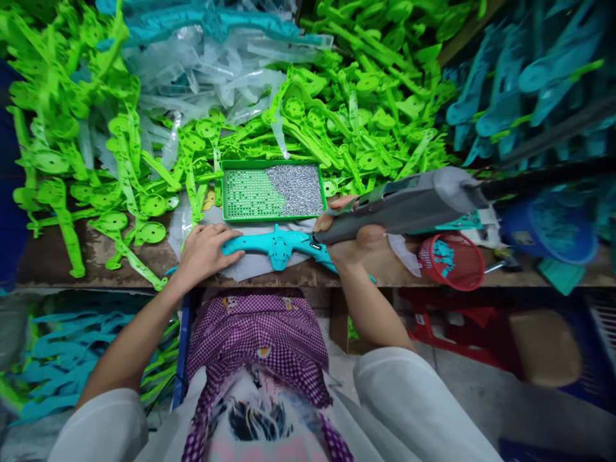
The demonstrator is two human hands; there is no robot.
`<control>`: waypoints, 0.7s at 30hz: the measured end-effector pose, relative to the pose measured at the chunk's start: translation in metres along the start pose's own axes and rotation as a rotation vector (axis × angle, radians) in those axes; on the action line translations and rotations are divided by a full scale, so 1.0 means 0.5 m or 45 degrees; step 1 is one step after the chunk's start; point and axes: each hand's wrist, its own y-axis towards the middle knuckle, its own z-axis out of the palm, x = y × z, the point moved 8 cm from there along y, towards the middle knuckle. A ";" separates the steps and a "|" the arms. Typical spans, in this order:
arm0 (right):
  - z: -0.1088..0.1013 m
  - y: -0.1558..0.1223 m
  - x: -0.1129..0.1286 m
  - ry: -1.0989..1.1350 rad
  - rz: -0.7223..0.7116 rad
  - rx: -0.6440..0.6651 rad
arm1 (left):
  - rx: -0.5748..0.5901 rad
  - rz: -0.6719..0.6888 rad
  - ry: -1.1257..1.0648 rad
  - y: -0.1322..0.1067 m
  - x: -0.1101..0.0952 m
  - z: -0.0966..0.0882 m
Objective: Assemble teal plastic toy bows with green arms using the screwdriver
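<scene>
A turquoise plastic toy part (279,245) lies across a white cloth at the bench's front edge. My left hand (205,251) rests flat on its left end, fingers spread, pressing it down. My right hand (359,240) is wrapped round a grey electric screwdriver (409,202), whose tip touches the right side of the turquoise part. Just behind the part sits a green tray (250,165) holding a heap of small silver screws (296,189) on its right half.
Heaps of bright green plastic parts (346,109) cover the bench behind and to the left. Clear plastic pieces (206,70) and turquoise parts (520,83) lie further back. A small red basket (452,260) stands to the right. More turquoise parts (62,359) lie below left.
</scene>
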 end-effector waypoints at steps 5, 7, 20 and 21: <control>-0.012 0.002 -0.007 0.040 0.016 -0.048 | 0.009 -0.012 0.006 -0.001 0.001 0.000; -0.016 0.003 -0.014 0.034 0.049 -0.057 | 0.012 -0.019 0.011 0.000 0.000 -0.002; -0.018 0.000 -0.029 -0.008 0.081 0.029 | 0.015 0.069 0.040 -0.007 -0.027 -0.011; -0.017 0.001 -0.031 -0.024 0.101 0.045 | 0.007 0.121 0.035 -0.007 -0.045 -0.014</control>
